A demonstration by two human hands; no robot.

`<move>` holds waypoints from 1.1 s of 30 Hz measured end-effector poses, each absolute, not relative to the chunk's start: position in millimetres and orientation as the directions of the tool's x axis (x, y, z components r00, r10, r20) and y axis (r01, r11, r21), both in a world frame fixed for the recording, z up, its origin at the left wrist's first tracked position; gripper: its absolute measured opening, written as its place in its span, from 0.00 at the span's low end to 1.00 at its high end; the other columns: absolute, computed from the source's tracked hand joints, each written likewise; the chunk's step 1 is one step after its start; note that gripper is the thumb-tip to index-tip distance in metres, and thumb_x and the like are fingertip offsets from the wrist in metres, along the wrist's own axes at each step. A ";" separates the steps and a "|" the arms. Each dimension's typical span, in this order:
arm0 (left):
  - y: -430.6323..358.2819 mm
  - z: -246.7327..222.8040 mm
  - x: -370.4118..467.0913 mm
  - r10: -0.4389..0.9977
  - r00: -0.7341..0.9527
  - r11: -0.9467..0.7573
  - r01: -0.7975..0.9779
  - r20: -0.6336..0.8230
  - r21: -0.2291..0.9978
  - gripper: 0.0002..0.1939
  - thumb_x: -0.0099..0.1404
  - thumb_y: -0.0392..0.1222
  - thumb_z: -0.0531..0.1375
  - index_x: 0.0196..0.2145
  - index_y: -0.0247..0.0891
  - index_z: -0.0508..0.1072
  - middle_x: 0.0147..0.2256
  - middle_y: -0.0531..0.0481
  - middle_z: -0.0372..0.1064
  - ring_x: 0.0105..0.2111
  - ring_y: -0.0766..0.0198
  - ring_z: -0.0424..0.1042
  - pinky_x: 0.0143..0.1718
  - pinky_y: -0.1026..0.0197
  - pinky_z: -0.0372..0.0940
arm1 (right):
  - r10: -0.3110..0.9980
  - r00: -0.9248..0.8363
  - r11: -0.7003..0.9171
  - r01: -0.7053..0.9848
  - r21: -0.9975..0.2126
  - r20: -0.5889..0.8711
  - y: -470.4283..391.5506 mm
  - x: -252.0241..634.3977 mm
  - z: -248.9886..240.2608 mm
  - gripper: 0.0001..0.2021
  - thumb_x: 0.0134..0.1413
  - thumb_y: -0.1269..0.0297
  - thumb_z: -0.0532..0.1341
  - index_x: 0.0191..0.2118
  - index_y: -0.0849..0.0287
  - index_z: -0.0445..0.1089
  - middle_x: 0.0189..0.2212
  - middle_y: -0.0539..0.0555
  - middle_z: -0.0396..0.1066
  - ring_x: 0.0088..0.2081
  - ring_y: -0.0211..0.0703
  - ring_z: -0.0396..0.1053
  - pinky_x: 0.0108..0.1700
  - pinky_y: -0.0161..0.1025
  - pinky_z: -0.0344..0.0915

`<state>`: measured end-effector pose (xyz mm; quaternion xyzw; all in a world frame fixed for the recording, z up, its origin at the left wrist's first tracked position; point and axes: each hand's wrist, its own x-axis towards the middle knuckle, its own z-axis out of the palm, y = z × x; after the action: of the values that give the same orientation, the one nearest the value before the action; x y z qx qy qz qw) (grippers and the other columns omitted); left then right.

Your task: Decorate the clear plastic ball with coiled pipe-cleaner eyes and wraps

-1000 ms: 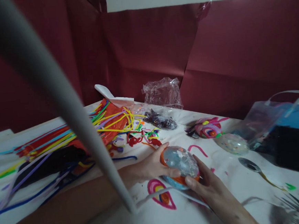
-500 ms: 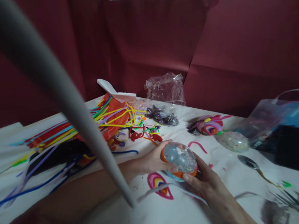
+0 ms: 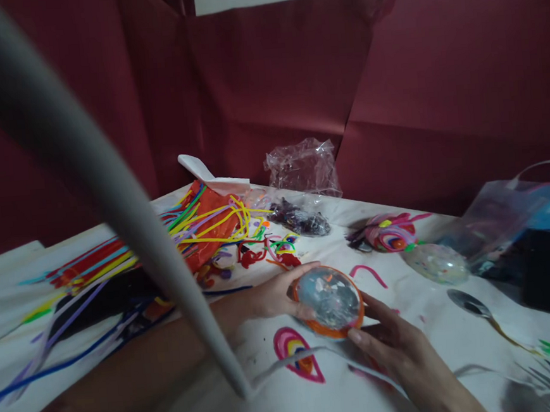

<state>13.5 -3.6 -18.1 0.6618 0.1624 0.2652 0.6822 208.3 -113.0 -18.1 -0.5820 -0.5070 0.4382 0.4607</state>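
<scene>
Nearest on the white-covered tabletop (image 3: 425,302) lies a flat, pink-edged eye shape with yellow and orange bands (image 3: 300,355). Just beyond, well short of the far edge, both hands hold a clear, glossy, orange-rimmed dome (image 3: 330,297): the right hand (image 3: 398,345) loosely curved, thumb and fingertips against its rim, the left hand (image 3: 286,297) wrapped round its left side. Light, even pressure should stop it slipping. At the far edge stands a crumpled clear plastic bag (image 3: 303,166).

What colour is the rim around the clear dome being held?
The rim is orange; the head view shows it best.
</scene>
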 end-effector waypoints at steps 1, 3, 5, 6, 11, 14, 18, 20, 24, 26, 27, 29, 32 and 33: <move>0.8 -18.7 11.2 0.559 0.819 -0.024 -0.139 0.129 0.990 0.48 0.46 0.47 0.70 0.61 0.40 0.55 0.57 0.40 0.59 0.55 0.52 0.61 0.55 0.53 0.56 | 0.994 0.107 -0.058 0.180 -0.982 -0.039 -112.8 211.2 -17.7 0.36 0.43 0.45 0.66 0.55 0.62 0.62 0.24 0.52 0.72 0.25 0.45 0.68 0.25 0.37 0.64; 9.6 -18.6 5.8 0.542 0.834 -0.062 -0.088 0.108 0.994 0.46 0.49 0.47 0.69 0.62 0.40 0.53 0.59 0.39 0.56 0.56 0.51 0.60 0.55 0.53 0.56 | 0.993 0.116 -0.044 0.199 -0.979 -0.021 -111.9 217.8 -17.6 0.31 0.44 0.45 0.65 0.49 0.62 0.68 0.25 0.54 0.73 0.27 0.46 0.69 0.26 0.37 0.65; 15.9 -16.7 0.7 0.538 0.837 -0.109 -0.050 0.101 0.993 0.41 0.53 0.47 0.66 0.61 0.40 0.56 0.59 0.39 0.56 0.56 0.51 0.60 0.55 0.53 0.55 | 0.997 0.074 -0.046 0.245 -0.969 -0.029 -110.8 224.5 -17.7 0.28 0.45 0.45 0.64 0.46 0.62 0.70 0.25 0.54 0.73 0.31 0.48 0.71 0.29 0.38 0.67; 17.5 -15.3 -1.0 0.536 0.837 -0.129 -0.043 0.106 0.991 0.38 0.55 0.47 0.65 0.60 0.40 0.57 0.59 0.40 0.56 0.56 0.52 0.60 0.55 0.53 0.55 | 0.998 0.049 -0.051 0.276 -0.960 -0.039 -110.4 227.5 -17.9 0.27 0.45 0.44 0.64 0.45 0.61 0.70 0.25 0.55 0.73 0.33 0.50 0.71 0.31 0.38 0.68; 6.5 -6.6 2.4 0.548 0.828 -0.114 -0.066 0.118 0.991 0.36 0.54 0.46 0.66 0.58 0.39 0.61 0.53 0.39 0.64 0.51 0.53 0.66 0.51 0.54 0.60 | 0.999 0.029 -0.048 0.433 -0.900 -0.039 -110.0 234.1 -17.2 0.24 0.49 0.43 0.60 0.41 0.60 0.71 0.28 0.56 0.74 0.35 0.50 0.71 0.35 0.38 0.68; -7.0 -2.8 9.0 0.635 0.766 -0.111 -0.039 0.101 0.993 0.38 0.47 0.44 0.70 0.56 0.37 0.63 0.50 0.40 0.67 0.47 0.54 0.68 0.48 0.55 0.62 | 0.998 0.054 -0.046 0.478 -0.877 -0.024 -109.4 232.3 -14.2 0.23 0.48 0.41 0.59 0.33 0.59 0.70 0.29 0.57 0.74 0.32 0.48 0.70 0.32 0.37 0.66; -17.2 -2.0 14.1 0.663 0.730 -0.198 -0.041 0.165 0.979 0.38 0.46 0.44 0.70 0.55 0.38 0.65 0.51 0.42 0.66 0.49 0.53 0.67 0.49 0.56 0.62 | 0.997 0.055 -0.073 0.467 -0.881 -0.054 -107.6 231.1 -9.6 0.25 0.43 0.37 0.58 0.27 0.59 0.67 0.23 0.54 0.71 0.25 0.44 0.67 0.26 0.36 0.62; -18.7 -1.8 14.9 0.644 0.732 -0.280 -0.045 0.222 0.959 0.36 0.47 0.46 0.69 0.54 0.38 0.66 0.52 0.43 0.65 0.51 0.53 0.65 0.51 0.57 0.60 | 0.997 0.041 -0.074 0.464 -0.883 -0.063 -106.7 232.4 -9.9 0.24 0.43 0.38 0.59 0.24 0.59 0.67 0.20 0.53 0.69 0.24 0.42 0.64 0.25 0.35 0.61; -20.0 0.2 15.8 0.630 0.722 -0.396 -0.017 0.285 0.918 0.35 0.50 0.47 0.68 0.55 0.37 0.66 0.52 0.44 0.65 0.52 0.54 0.63 0.53 0.59 0.58 | 0.996 0.019 -0.083 0.462 -0.883 -0.084 -103.9 235.2 -12.8 0.23 0.47 0.40 0.58 0.24 0.58 0.67 0.19 0.51 0.67 0.23 0.40 0.63 0.23 0.34 0.59; -20.4 -0.3 17.3 0.631 0.721 -0.387 -0.028 0.287 0.922 0.34 0.50 0.47 0.68 0.54 0.36 0.66 0.51 0.45 0.66 0.51 0.55 0.64 0.53 0.59 0.57 | 0.995 0.016 -0.092 0.489 -0.868 -0.097 -101.8 236.5 -9.3 0.24 0.48 0.39 0.57 0.24 0.58 0.67 0.18 0.51 0.67 0.23 0.41 0.64 0.23 0.34 0.60; -20.5 -1.4 18.4 0.639 0.716 -0.361 -0.041 0.279 0.932 0.33 0.50 0.47 0.68 0.53 0.36 0.67 0.50 0.45 0.67 0.50 0.55 0.65 0.52 0.59 0.58 | 0.995 0.011 -0.088 0.506 -0.858 -0.096 -100.7 237.9 -5.5 0.24 0.48 0.39 0.56 0.24 0.58 0.68 0.19 0.52 0.68 0.23 0.42 0.65 0.24 0.34 0.62; -21.0 -4.9 21.2 0.663 0.705 -0.284 -0.071 0.250 0.956 0.33 0.51 0.49 0.67 0.53 0.36 0.66 0.48 0.44 0.68 0.48 0.55 0.67 0.49 0.58 0.61 | 0.998 0.045 -0.069 0.545 -0.835 -0.053 -99.9 243.4 5.9 0.24 0.46 0.38 0.56 0.24 0.58 0.69 0.20 0.54 0.70 0.24 0.44 0.67 0.25 0.36 0.64; -22.9 -8.5 25.6 0.721 0.663 -0.174 -0.109 0.202 0.979 0.36 0.50 0.51 0.67 0.53 0.34 0.65 0.46 0.42 0.68 0.45 0.55 0.68 0.46 0.59 0.63 | 0.961 0.232 -0.020 0.605 -0.796 0.152 -108.5 253.6 24.9 0.21 0.41 0.40 0.60 0.25 0.56 0.69 0.21 0.53 0.71 0.23 0.46 0.69 0.22 0.35 0.65; -24.0 -8.4 26.8 0.738 0.649 -0.152 -0.110 0.186 0.982 0.35 0.49 0.51 0.67 0.52 0.34 0.65 0.46 0.42 0.68 0.45 0.55 0.68 0.45 0.59 0.63 | 0.933 0.275 0.014 0.614 -0.789 0.231 -115.4 254.5 29.4 0.19 0.42 0.42 0.60 0.25 0.55 0.69 0.20 0.52 0.70 0.21 0.44 0.68 0.20 0.34 0.64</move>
<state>26.8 -24.0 -8.4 0.6741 0.2328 0.3483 0.6083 254.5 -115.4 29.4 -0.6763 -0.5718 0.1882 0.4245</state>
